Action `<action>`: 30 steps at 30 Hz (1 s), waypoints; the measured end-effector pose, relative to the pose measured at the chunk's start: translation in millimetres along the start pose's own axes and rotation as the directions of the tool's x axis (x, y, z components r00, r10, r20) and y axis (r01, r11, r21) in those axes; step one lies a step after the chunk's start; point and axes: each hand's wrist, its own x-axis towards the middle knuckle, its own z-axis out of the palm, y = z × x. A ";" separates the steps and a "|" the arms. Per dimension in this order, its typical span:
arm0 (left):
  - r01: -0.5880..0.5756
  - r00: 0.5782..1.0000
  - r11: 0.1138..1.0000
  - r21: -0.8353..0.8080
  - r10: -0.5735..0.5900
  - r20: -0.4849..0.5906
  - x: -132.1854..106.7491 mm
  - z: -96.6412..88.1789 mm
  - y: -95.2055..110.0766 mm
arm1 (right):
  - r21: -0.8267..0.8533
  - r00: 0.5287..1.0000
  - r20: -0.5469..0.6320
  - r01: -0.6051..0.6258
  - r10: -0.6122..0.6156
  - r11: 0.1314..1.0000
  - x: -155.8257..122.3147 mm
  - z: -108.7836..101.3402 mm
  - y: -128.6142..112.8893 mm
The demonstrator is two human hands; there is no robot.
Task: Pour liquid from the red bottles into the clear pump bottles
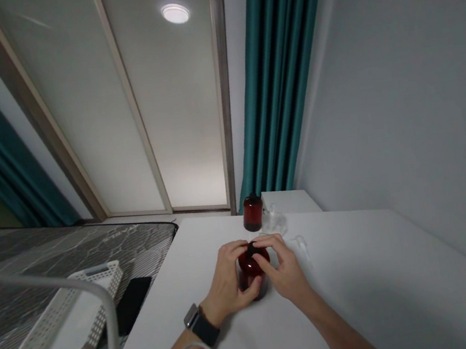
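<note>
A dark red bottle (248, 271) with a black top stands on the white table (363, 283), held between both hands. My left hand (227, 283) wraps round its left side, a watch on that wrist. My right hand (282, 266) pinches the black cap at the top with fingers closed on it. A second dark red bottle (252, 212) stands farther back near the table's far edge. Clear plastic pieces (276, 222) lie beside it, and a small clear part (301, 243) lies right of my right hand.
A white perforated basket (68, 318) and a black phone (133, 303) lie on a grey patterned bed at left. Teal curtains (279, 74) hang behind the table. A grey wall runs along the right. A white cable crosses the lower left.
</note>
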 end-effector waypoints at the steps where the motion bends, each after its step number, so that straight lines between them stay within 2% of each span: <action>1: -0.003 1.000 1.000 0.002 0.003 -0.001 0.3 0.2 0.3 | 0.000 1.000 -0.006 -0.004 0.004 1.000 -0.6 0.5 0.1; 6: 0.017 1.000 1.000 -0.009 -0.017 0.018 1.8 -0.5 1.1 | -0.016 0.999 -0.020 -0.050 0.050 0.999 -1.8 1.7 -2.4; 11: 0.038 0.999 0.999 -0.002 -0.038 0.014 0.8 -0.4 0.7 | 0.001 1.000 -0.001 -0.011 0.011 1.000 -2.7 1.5 -3.2; 20: 0.036 0.999 0.999 -0.020 -0.036 0.019 0.7 -0.7 1.1 | -0.015 1.000 0.008 -0.022 0.022 1.000 -2.8 1.3 -4.0; 30: 0.050 0.999 0.998 -0.030 -0.050 0.014 0.2 -0.5 1.1 | 0.037 0.996 -0.029 -0.086 0.087 0.996 -8.5 5.4 -0.3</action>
